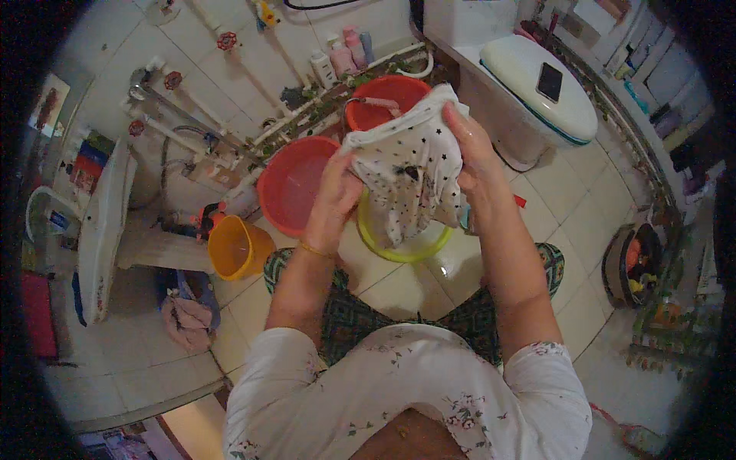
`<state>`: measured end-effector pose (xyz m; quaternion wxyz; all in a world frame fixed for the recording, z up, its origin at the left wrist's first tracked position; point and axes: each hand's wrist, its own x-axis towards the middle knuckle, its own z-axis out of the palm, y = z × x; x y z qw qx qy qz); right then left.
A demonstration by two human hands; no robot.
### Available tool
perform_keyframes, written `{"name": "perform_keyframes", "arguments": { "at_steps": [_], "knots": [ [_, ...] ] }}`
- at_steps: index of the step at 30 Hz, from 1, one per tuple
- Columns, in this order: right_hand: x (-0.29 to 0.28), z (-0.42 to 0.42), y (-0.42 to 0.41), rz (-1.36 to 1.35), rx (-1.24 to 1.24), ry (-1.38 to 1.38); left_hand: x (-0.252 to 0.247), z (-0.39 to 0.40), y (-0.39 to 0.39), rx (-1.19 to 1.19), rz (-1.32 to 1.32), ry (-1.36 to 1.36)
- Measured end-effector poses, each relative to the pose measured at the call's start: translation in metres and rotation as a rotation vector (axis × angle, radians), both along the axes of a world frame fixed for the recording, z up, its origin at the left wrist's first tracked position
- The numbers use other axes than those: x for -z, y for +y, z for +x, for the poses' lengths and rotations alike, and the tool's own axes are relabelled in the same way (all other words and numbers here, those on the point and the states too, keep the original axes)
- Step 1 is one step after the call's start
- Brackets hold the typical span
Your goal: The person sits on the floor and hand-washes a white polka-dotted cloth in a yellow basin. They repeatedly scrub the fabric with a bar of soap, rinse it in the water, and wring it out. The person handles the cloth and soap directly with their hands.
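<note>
A white cloth garment with small dark stars (422, 152) is stretched between my two hands, with dark marks near its middle. My left hand (339, 184) grips its left edge, and my right hand (468, 138) holds the upper right edge, thumb on top. The garment hangs above a yellow-green basin (402, 252) on the tiled floor and hides much of it. Beyond my left hand stands a pink-red plastic basin (293, 184). Farther back, a red basin (385, 95) is partly covered by the cloth.
A yellow bucket (240, 247) stands at the left, near a washbasin (106, 236). At the upper right is a toilet with its lid down (540, 86) and a phone (549, 81) on it. Bottles (345, 54) line the wall. A round basket (632, 264) sits far right.
</note>
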<state>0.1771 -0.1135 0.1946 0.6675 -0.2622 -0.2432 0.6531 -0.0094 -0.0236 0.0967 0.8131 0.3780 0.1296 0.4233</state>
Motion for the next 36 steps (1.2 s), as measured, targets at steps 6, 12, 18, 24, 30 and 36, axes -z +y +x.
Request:
{"name": "perform_keyframes", "arguments": {
  "at_steps": [6,12,18,24,30,36],
  "knots": [
    [0.078,-0.061,-0.007,0.261,0.548,-1.680,0.016,0.064,-0.031,-0.289,-0.408,0.167],
    [0.086,-0.069,-0.002,0.132,0.731,-1.758,0.050,0.076,-0.058,-0.060,-0.101,-0.530],
    [0.081,-0.038,0.030,-0.233,0.578,-1.688,0.029,0.076,-0.048,-0.055,-0.507,0.091],
    [0.075,-0.036,0.023,-0.069,0.648,-1.752,-0.002,0.064,-0.054,0.165,-0.519,0.051],
    [0.048,0.039,0.010,0.061,-0.018,-0.386,-0.044,0.028,-0.044,0.194,-0.047,0.224],
    [0.027,-0.004,0.009,0.378,0.094,-1.256,-0.067,0.033,-0.031,0.193,0.181,0.428]
  ]
}}
